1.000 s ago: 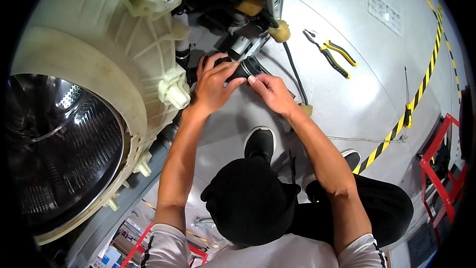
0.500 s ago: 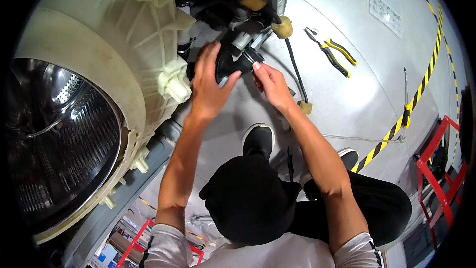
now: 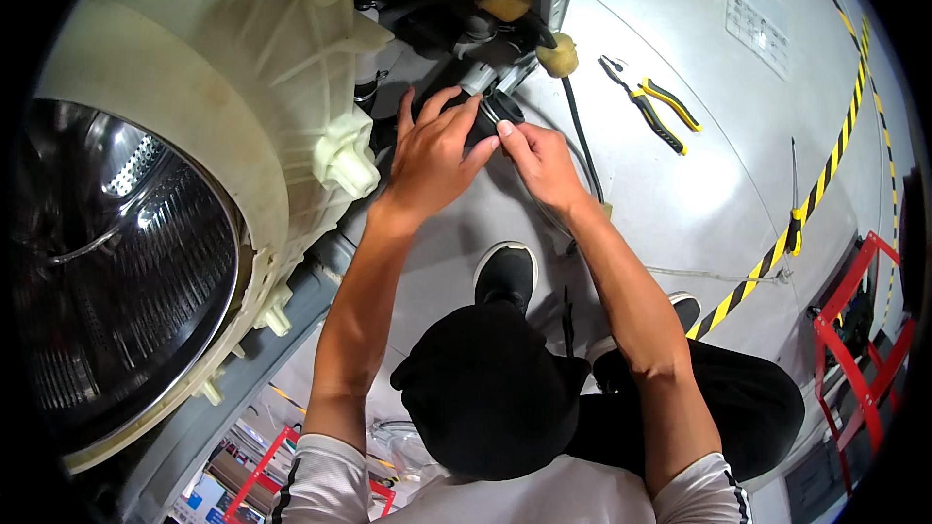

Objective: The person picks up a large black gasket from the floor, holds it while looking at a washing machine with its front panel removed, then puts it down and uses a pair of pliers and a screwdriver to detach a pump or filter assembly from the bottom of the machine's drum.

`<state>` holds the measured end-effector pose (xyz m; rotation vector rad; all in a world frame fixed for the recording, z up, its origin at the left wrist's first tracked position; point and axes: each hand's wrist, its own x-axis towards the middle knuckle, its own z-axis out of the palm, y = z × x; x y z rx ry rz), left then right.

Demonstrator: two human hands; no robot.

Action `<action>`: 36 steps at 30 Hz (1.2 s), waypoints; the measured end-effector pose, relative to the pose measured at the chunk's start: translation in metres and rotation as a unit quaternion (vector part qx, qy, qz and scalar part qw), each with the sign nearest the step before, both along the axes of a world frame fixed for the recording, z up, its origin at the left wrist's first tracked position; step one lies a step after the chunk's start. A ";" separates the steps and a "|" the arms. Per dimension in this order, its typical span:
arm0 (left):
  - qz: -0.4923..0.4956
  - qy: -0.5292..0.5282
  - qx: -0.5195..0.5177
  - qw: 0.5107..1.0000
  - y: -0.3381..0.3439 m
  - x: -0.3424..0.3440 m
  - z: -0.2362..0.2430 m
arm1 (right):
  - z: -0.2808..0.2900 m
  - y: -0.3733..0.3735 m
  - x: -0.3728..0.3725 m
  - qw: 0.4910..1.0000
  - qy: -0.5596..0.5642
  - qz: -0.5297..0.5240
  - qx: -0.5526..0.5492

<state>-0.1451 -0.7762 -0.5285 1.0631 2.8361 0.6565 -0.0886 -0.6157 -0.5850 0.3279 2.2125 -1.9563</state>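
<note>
Low beside the machine, a black rubber hose piece [image 3: 506,110] lies under my two hands. My left hand [image 3: 427,157] wraps over its left side, fingers bent around it and the thumb stretched toward my right hand. My right hand [image 3: 549,165] pinches at a thin, bright metal clamp [image 3: 489,111] on the rubber; the gripped end is covered by thumb and finger. A light grey cylindrical part [image 3: 476,78] sits just beyond the rubber. Much of the rubber piece is hidden by my left hand.
The cream plastic tub [image 3: 260,146] with its steel drum [image 3: 126,262] fills the left. A black cable [image 3: 580,126] with a yellowish foam block [image 3: 558,55] runs on the right. Pliers [image 3: 650,107], a screwdriver [image 3: 795,204] and striped tape [image 3: 825,175] lie farther right.
My left hand has moved right and closed over the rubber piece, its thumb now near my right hand. My right hand has shifted slightly and still pinches at the metal clamp.
</note>
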 end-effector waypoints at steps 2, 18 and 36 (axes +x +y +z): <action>0.001 -0.011 0.001 1.000 -0.002 -0.003 0.001 | 0.002 -0.003 0.000 0.999 0.021 -0.015 0.031; -0.022 -0.020 0.045 0.999 -0.007 -0.008 -0.002 | 0.011 0.009 -0.001 0.995 0.051 0.061 0.057; 0.008 -0.010 0.094 0.996 -0.013 -0.008 -0.017 | 0.025 -0.003 -0.003 0.998 0.006 0.020 0.053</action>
